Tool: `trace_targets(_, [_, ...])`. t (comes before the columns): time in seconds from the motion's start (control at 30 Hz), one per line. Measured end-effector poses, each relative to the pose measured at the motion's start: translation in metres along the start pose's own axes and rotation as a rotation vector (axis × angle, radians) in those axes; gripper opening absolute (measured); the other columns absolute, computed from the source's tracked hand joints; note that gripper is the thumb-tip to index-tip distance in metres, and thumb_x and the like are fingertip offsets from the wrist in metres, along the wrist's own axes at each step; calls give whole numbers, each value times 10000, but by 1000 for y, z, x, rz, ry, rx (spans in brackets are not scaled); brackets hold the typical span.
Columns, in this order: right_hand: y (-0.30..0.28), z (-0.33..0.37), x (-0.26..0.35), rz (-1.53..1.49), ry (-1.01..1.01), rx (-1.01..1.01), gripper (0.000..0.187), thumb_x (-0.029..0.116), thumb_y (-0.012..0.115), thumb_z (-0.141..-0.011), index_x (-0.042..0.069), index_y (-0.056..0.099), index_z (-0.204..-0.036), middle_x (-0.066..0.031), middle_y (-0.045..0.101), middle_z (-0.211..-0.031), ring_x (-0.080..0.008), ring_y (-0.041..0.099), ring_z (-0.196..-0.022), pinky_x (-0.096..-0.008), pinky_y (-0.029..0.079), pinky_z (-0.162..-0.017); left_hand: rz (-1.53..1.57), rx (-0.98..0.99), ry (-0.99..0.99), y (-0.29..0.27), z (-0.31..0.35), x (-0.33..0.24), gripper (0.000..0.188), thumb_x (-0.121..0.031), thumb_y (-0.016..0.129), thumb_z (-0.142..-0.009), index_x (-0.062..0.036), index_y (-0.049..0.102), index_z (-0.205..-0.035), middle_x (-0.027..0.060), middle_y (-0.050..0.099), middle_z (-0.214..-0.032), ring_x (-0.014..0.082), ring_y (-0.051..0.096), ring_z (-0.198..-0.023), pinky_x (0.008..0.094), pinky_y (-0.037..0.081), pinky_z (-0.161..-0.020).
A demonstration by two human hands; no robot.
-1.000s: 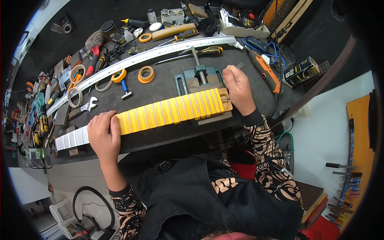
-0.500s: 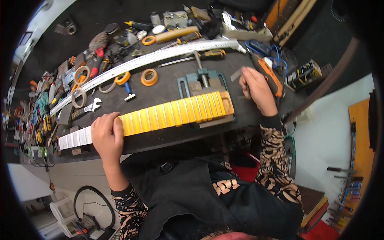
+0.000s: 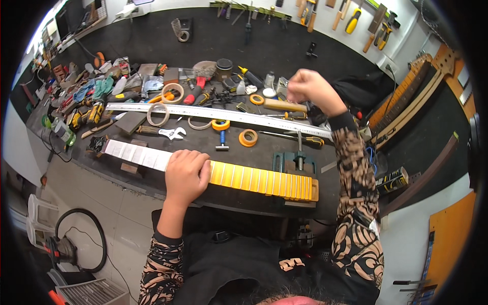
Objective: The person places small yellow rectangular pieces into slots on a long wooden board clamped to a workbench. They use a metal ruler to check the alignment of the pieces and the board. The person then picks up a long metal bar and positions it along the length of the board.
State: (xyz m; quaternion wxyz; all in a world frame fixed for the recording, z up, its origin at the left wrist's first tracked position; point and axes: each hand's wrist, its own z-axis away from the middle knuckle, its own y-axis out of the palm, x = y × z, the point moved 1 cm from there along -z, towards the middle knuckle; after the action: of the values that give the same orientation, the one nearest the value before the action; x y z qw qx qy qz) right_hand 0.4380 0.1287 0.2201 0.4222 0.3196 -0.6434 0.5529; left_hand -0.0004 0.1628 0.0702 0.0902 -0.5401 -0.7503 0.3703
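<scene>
A guitar neck [image 3: 254, 180] lies across the bench, its fretboard covered in yellow tape between the frets, with whitish strips toward the left end. My left hand [image 3: 187, 175] is closed over it, where yellow meets white. The neck's right end rests at a green bench vise [image 3: 300, 161]. My right hand [image 3: 315, 92] is raised over the back of the bench, above a wooden rod [image 3: 284, 105]. Its fingers are curled together; whatever is in them, if anything, is hidden. A thin metal strip [image 3: 329, 165] lies right of the vise.
Behind the neck lie a long white ruler [image 3: 223, 114], an adjustable wrench [image 3: 173, 133], tape rolls [image 3: 248, 138] and a screwdriver [image 3: 312, 140]. Tools and rags crowd the bench's left end. More necks [image 3: 406, 96] lean at the right, and a vacuum hose [image 3: 104, 244] curves over the floor.
My right hand has risen from beside the vise to over the far part of the bench. The view has tilted up and turned. My left hand stays on the neck.
</scene>
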Motion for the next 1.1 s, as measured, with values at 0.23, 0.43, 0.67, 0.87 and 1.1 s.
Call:
trace_targets(0.23, [10, -207, 51, -412, -468, -451, 211, 45, 755, -1142, -97, 675, -1276, -211, 842, -1185, -280, 872, -1049, -374, 731, -929, -15, 4, 5, -4, 0, 2, 48, -139, 770, -971, -93, 779, -960, 55, 743, -900, 294, 724, -897, 453, 565, -946])
trace_targets(0.43, [13, -292, 51, -587, -469, -619, 240, 48, 747, -1155, -111, 670, -1317, -206, 835, -1170, -304, 874, -1042, -383, 739, -920, -3, 4, 5, -4, 0, 3, 50, -142, 781, -977, -93, 778, -968, 44, 754, -929, 273, 739, -918, 446, 582, -1013])
trace_targets(0.67, [20, -295, 25, -613, -378, -416, 478, 36, 764, -1129, -136, 545, -1518, -259, 777, -1314, -349, 865, -1115, -411, 739, -967, 6, 20, 8, -3, 0, 6, 63, -146, 779, -974, -87, 783, -996, 51, 757, -946, 273, 743, -931, 452, 580, -1018])
trace_targets(0.87, [10, -231, 39, 290, -97, -37, 477, 278, 738, -1176, 81, 695, -1609, -107, 800, -1440, -189, 840, -1130, -341, 679, -941, 15, 26, 5, -3, 0, 6, 87, -138, 783, -962, -79, 790, -1026, 52, 766, -960, 280, 746, -936, 451, 578, -1013])
trace_targets(1.1, [10, -143, -10, 752, 138, 324, 395, 237, 719, -1160, 70, 770, -1516, -91, 851, -1334, -175, 823, -1107, -362, 643, -975, 27, -10, 21, -1, 3, 7, 140, -101, 771, -948, -55, 814, -1072, 75, 827, -1042, 300, 781, -990, 468, 591, -1045])
